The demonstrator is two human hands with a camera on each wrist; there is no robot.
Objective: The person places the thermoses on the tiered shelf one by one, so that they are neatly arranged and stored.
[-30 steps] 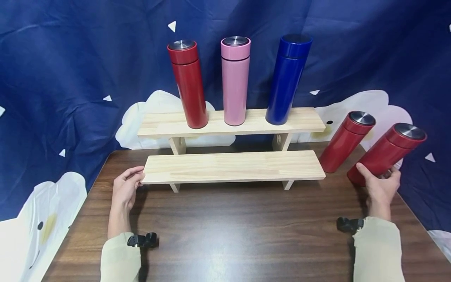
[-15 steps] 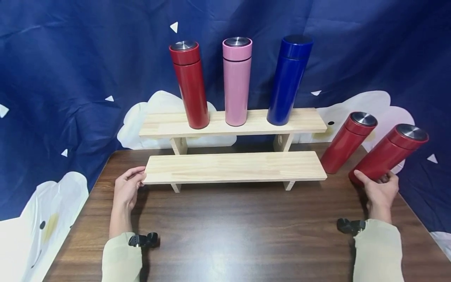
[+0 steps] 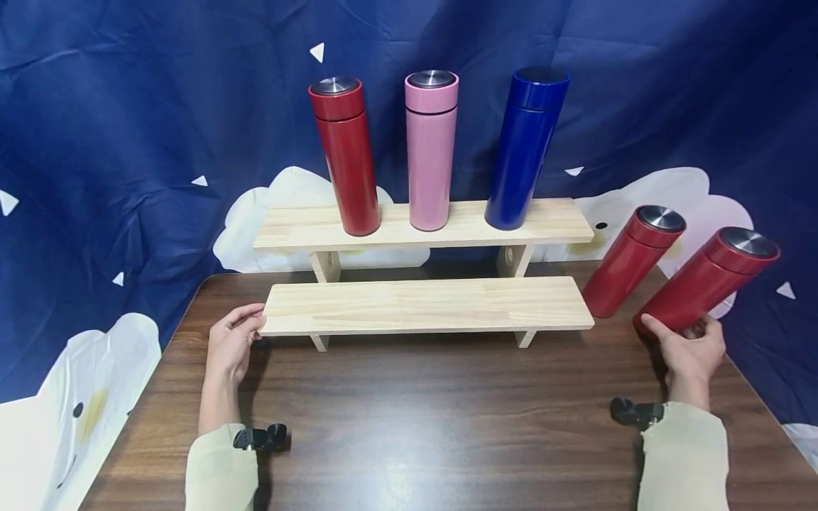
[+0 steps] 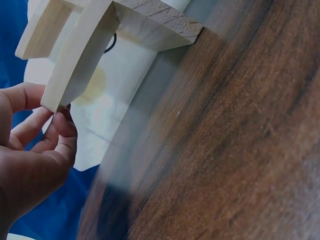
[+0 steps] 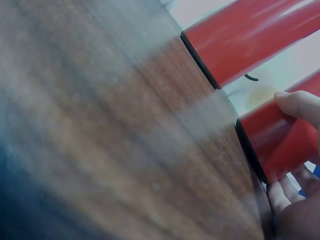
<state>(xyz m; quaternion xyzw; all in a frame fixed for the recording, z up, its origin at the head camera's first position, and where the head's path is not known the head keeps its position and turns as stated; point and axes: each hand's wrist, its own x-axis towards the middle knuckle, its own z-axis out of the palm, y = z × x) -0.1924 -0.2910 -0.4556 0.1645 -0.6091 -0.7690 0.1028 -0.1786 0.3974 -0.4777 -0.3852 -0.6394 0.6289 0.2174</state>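
In the head view, my left hand [image 3: 231, 343] pinches the left end of the lower board of a two-tier wooden shelf [image 3: 424, 305]. Up close in the left wrist view, thumb and fingers meet around the corner of that board [image 4: 75, 65]. My right hand [image 3: 691, 351] grips a red thermos flask [image 3: 703, 280] low on its body, thumb on the near side. The right wrist view has this flask's black base [image 5: 251, 152] at the tabletop; whether it touches cannot be told. A second red flask [image 3: 633, 262] stands just left of the held one.
On the upper board stand a red flask [image 3: 348, 163], a pink flask [image 3: 431, 156] and a blue flask [image 3: 527, 152]. The shelf rests on a brown wooden table [image 3: 422, 411]. A dark blue patterned cloth [image 3: 160, 106] hangs behind it.
The whole head view has shifted slightly. Both hands keep their holds, and the flasks and shelf stay in place.
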